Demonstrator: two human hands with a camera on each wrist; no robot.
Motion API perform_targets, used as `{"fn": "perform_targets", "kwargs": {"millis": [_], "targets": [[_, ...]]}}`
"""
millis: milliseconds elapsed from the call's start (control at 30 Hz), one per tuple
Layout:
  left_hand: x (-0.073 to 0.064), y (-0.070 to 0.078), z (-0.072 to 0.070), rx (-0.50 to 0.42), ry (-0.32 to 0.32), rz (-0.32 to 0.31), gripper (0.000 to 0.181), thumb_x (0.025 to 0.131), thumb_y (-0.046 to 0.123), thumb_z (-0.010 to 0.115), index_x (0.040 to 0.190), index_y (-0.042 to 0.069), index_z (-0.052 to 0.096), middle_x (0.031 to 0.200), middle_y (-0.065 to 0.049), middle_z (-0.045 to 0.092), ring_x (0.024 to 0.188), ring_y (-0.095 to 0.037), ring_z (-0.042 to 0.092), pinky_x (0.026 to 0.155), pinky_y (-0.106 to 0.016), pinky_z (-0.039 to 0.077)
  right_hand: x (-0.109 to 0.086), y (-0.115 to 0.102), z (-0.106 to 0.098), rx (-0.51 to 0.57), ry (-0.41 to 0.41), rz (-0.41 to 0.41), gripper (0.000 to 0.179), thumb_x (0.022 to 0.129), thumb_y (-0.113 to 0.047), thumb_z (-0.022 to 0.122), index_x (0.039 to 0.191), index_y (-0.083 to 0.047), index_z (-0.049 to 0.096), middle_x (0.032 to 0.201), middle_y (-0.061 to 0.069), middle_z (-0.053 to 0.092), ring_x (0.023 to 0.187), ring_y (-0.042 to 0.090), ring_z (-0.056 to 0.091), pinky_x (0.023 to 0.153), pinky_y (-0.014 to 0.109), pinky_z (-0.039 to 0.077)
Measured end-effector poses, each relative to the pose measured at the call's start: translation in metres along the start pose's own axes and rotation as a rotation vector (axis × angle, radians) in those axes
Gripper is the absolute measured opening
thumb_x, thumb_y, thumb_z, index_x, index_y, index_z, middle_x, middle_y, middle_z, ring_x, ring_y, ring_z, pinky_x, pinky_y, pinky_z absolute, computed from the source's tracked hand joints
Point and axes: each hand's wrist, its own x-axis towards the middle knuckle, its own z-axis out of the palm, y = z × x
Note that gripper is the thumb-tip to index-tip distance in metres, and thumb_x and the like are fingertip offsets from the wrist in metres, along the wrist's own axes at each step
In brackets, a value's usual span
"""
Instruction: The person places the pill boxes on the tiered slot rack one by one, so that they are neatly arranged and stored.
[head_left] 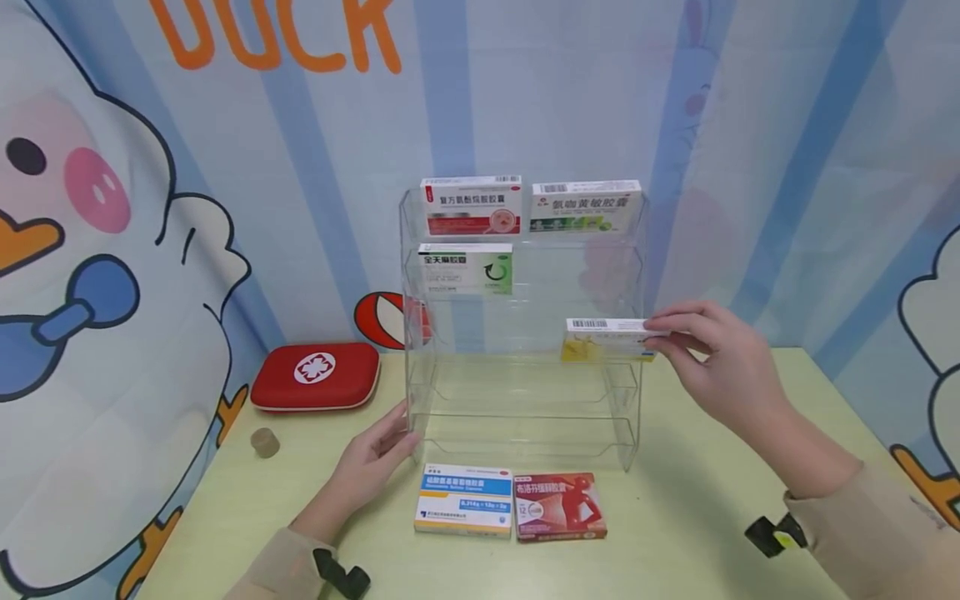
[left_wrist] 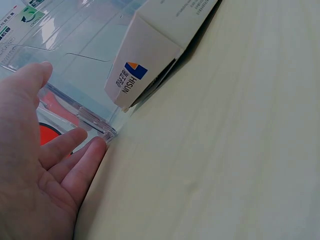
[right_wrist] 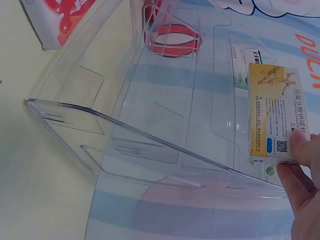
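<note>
My right hand (head_left: 723,362) pinches the right end of a white-and-yellow medicine box (right_wrist: 272,110) between thumb and fingers. The box is held upright in front of the right half of a clear acrylic tiered rack (head_left: 525,417). Low on the rack's left side, my left hand (head_left: 375,458) holds the edge of the side panel, thumb toward the front and fingers on the outer side. Three boxes stand in the rack: a red-and-white box (head_left: 472,207) and a green-and-white box (head_left: 585,208) on top, and another green-and-white box (head_left: 465,269) one tier down.
In front of the rack lie a blue-and-white medicine box (head_left: 463,500) and a red medicine box (head_left: 558,507), side by side. A red zip case (head_left: 315,377) and a small brown cylinder (head_left: 265,442) are on the left of the table. A printed curtain (head_left: 525,100) hangs behind.
</note>
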Motion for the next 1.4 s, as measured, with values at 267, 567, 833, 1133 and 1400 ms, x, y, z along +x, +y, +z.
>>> {"fn": "perform_targets", "kwargs": {"millis": [267,567,833,1133,1400], "targets": [[0.001,0.0,0.001,0.003,-0.005,0.005,0.067,0.109,0.038,0.07,0.17,0.041,0.041,0.163,-0.009,0.062,0.146,-0.03,0.066,0.118,-0.039,0.057,0.032,-0.002,0.006,0.004,0.106,-0.013,0.02,0.087,0.01,0.086,0.106,0.002,0.084,0.11,0.016,0.075,0.097,0.028,0.075,0.096,-0.005,0.045],[0.0,-0.003,0.001,-0.004,-0.003,-0.004,0.067,0.109,0.04,0.071,0.169,0.042,0.042,0.16,-0.01,0.064,0.145,-0.029,0.066,0.118,-0.039,0.057,0.068,-0.003,0.022,0.081,0.199,0.022,0.013,0.097,0.001,0.08,0.11,0.003,0.084,0.114,0.019,0.075,0.105,0.032,0.074,0.099,-0.002,0.049],[0.0,-0.001,-0.001,-0.003,-0.004,0.001,0.067,0.109,0.037,0.07,0.17,0.041,0.041,0.162,-0.01,0.062,0.146,-0.031,0.065,0.118,-0.042,0.057,0.084,0.003,0.033,0.1,0.267,0.001,0.01,0.099,0.001,0.079,0.107,0.005,0.083,0.112,0.022,0.074,0.104,0.034,0.073,0.1,0.001,0.051],[0.001,-0.002,-0.002,-0.006,-0.007,0.0,0.068,0.109,0.039,0.071,0.17,0.042,0.041,0.162,-0.01,0.062,0.147,-0.031,0.065,0.119,-0.041,0.056,0.087,0.006,0.043,-0.047,0.264,-0.031,0.012,0.102,-0.006,0.078,0.107,0.003,0.084,0.114,0.022,0.077,0.108,0.038,0.074,0.089,0.027,0.06],[0.0,-0.001,-0.002,0.002,-0.005,-0.005,0.068,0.109,0.039,0.071,0.17,0.04,0.041,0.162,-0.011,0.063,0.147,-0.031,0.065,0.121,-0.046,0.054,0.088,0.006,0.049,-0.092,0.174,0.041,0.011,0.101,-0.003,0.078,0.108,0.003,0.084,0.116,0.02,0.076,0.11,0.039,0.073,0.083,0.049,0.062]]}}
